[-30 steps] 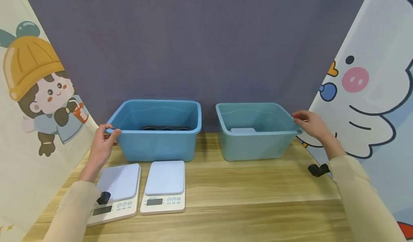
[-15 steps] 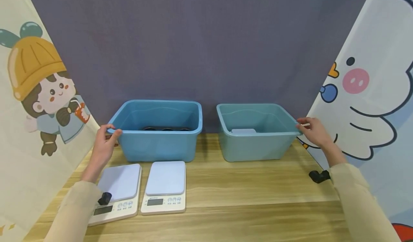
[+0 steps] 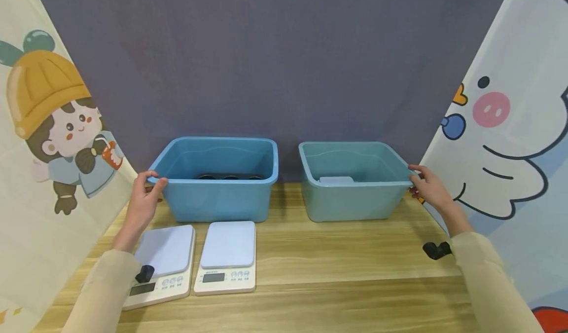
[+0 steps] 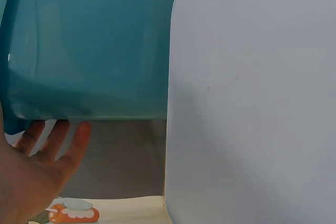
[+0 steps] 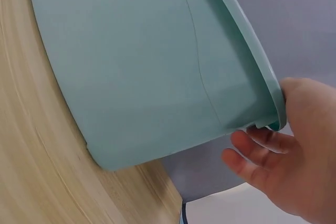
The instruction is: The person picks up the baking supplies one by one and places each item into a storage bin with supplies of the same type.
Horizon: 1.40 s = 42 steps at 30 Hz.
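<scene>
The left hand [image 3: 142, 200] grips the near left corner of the blue tub [image 3: 217, 202], with the thumb against the outside of the rim. The left wrist view shows three more fingers [image 4: 55, 142] spread just beside the tub's wall. The right hand [image 3: 431, 188] pinches the rim of the green tub [image 3: 350, 203] at its near right corner; in the right wrist view its other fingers bend below that rim.

Both tubs stand upright on the tabletop [image 3: 337, 261] between the two sets of fingers, apart from each other. To the right of the left fingers, dark round things [image 3: 229, 177] lie low inside the blue tub, mostly hidden by its front wall. To the left of the right fingers, a flat white thing [image 3: 336, 179] shows inside the green tub.

Nearer the person than the left fingers, the left scale [image 3: 166, 249] sits partly behind the forearm, and the right scale [image 3: 229, 244] lies just beside it. Beyond the fingers of both hands hangs a grey cloth [image 3: 284, 66].
</scene>
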Tool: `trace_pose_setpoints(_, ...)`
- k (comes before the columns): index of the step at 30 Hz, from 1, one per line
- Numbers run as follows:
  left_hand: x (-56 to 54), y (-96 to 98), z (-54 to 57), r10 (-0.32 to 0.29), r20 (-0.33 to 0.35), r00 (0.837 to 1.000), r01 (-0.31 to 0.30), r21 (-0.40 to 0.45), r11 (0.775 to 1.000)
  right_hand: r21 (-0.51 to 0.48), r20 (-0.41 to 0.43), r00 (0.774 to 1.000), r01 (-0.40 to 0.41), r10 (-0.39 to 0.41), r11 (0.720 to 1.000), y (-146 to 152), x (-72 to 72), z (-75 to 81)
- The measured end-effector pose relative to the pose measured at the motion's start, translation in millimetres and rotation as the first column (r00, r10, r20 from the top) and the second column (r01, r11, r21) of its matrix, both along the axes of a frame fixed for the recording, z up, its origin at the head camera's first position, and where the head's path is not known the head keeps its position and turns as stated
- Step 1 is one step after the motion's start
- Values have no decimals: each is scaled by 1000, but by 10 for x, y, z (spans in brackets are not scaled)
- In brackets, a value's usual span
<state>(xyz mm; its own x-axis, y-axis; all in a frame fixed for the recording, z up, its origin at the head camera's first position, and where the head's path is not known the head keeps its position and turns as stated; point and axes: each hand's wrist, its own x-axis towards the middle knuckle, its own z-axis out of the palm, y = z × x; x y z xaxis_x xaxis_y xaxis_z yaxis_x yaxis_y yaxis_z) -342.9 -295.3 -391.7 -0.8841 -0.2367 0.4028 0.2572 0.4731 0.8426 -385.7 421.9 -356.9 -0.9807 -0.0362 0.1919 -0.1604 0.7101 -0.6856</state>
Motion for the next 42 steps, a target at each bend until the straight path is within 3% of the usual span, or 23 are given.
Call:
trace_pose_setpoints(6, -82, -90, -109, 15, 17, 1000, -15, -16, 1000, 41, -27, 998, 62, -61, 997, -26, 63, 27)
trace_pose_setpoints(15, -125, -76, -125, 15, 8, 1000, -15, 3, 1000, -57, -50, 993, 107, -110, 993, 48, 87, -36)
trace_pose_setpoints(22, -24, -112, -128, -21, 33, 999, 22, -5, 1000, -229, -8, 992, 124, -129, 966, -4, 86, -99)
trace_pose_setpoints(29, 149, -113, -154, -16, 147, 989, -4, 133, 991, -391, 15, 993, 111, -114, 914, -164, 209, -4)
trace_pose_setpoints(33, 218, -120, -194, -106, 202, 974, 56, 238, 970, -457, 21, 993, 111, -114, 883, -192, 248, 12)
trace_pose_setpoints(37, 265, -138, -216, -211, 211, 954, 138, 312, 940, -508, 23, 993, 108, -112, 854, -175, 237, -10)
trace_pose_setpoints(42, 305, -95, -208, -267, 246, 932, 219, 206, 954, -534, 24, 994, 105, -109, 839, -167, 220, -33)
